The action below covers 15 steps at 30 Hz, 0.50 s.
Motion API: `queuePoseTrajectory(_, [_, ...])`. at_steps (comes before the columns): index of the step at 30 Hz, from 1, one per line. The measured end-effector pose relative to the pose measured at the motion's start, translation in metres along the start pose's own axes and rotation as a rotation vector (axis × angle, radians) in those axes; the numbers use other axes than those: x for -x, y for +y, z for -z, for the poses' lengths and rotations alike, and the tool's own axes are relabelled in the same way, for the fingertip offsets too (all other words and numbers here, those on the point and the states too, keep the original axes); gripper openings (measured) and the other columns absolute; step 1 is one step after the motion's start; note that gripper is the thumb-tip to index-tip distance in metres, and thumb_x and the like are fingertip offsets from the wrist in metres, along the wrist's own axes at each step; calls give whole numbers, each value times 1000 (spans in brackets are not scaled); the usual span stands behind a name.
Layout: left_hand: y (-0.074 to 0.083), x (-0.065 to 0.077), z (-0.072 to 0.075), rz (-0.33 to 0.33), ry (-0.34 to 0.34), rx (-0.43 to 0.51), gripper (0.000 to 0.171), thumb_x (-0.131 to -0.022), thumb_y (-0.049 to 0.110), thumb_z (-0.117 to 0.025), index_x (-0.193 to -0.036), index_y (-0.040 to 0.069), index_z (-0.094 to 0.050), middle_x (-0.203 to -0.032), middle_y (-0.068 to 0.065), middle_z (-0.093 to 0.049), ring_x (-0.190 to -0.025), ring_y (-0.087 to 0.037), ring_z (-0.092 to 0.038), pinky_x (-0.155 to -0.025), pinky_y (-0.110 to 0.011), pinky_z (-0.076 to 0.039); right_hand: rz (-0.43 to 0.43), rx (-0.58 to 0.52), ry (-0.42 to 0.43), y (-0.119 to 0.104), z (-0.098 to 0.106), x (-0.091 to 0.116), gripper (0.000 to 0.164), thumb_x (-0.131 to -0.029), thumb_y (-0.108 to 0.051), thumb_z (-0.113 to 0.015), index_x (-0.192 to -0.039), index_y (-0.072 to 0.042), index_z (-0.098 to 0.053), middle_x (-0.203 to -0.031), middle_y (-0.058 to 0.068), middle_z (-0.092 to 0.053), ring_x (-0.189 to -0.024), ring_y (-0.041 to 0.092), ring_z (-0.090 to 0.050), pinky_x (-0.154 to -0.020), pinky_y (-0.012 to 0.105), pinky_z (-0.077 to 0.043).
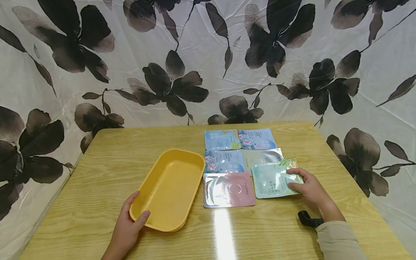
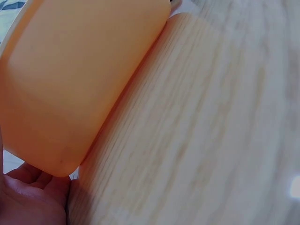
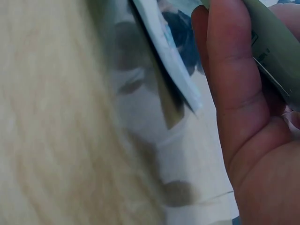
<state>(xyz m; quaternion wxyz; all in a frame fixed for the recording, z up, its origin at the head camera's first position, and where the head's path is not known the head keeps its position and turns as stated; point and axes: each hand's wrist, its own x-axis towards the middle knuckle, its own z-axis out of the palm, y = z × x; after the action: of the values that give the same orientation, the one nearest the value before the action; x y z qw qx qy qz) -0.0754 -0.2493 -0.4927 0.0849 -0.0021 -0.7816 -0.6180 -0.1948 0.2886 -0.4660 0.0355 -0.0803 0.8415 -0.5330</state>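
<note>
My left hand (image 1: 126,223) grips the near left corner of a yellow plastic basin (image 1: 169,195), thumb over the rim. In the left wrist view, fingers (image 2: 47,185) lie against the orange-looking outer wall of that basin (image 2: 79,89). On the right, my right hand (image 1: 312,191) pinches the right edge of a pale green sheet mask packet (image 1: 271,182). This packet overlaps a silver-green packet (image 1: 255,158) behind it. A pink and silver packet (image 1: 229,189) lies to its left. The right wrist view shows part of the held packet (image 3: 276,47) beside the thumb.
Behind lie a blue packet with yellow flowers (image 1: 222,139) and blue floral packets (image 1: 256,139) in a close group. All rest on a wooden table (image 1: 97,202). A black strap (image 1: 310,219) is on my right wrist. A floral curtain (image 1: 208,72) hangs behind.
</note>
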Motion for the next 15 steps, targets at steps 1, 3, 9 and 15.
queuePoseTrajectory(1, [0, 0, 0, 1, 1, 2, 64, -99, -2, -59, -151, -3, -23, -140, -24, -34, -105, 1, -55, -81, -15, -51, -5, -8, 0, 1, 0, 1, 42, -91, -1, -69, -128, 11, -53, -132, 25, -49, -105, 5, -48, -81, 15, -44])
queuePoseTrajectory(3, [0, 0, 0, -3, 4, 10, 63, -98, -2, -60, -151, -3, -24, -139, -24, -35, -104, 1, -56, -80, -16, -52, -17, -32, 1, 2, 0, 2, 43, -91, 0, -69, -128, 12, -52, -128, 23, -51, -99, 3, -50, -78, 16, -46])
queuePoseTrajectory(9, [0, 1, 0, 1, 4, 17, 64, -98, -3, -59, -151, -3, -24, -138, -25, -35, -104, 0, -56, -80, -16, -52, -31, -115, -18, 6, -3, 3, 43, -90, 2, -68, -127, 14, -49, -116, 11, -56, -92, 4, -56, -76, 19, -49])
queuePoseTrajectory(15, [-1, 1, 0, -4, 5, 20, 64, -98, -4, -59, -151, -3, -24, -140, -27, -34, -104, 1, -55, -80, -15, -51, -47, -140, -48, 9, -6, 4, 44, -90, 2, -67, -129, 15, -49, -117, 13, -56, -92, 5, -56, -76, 20, -50])
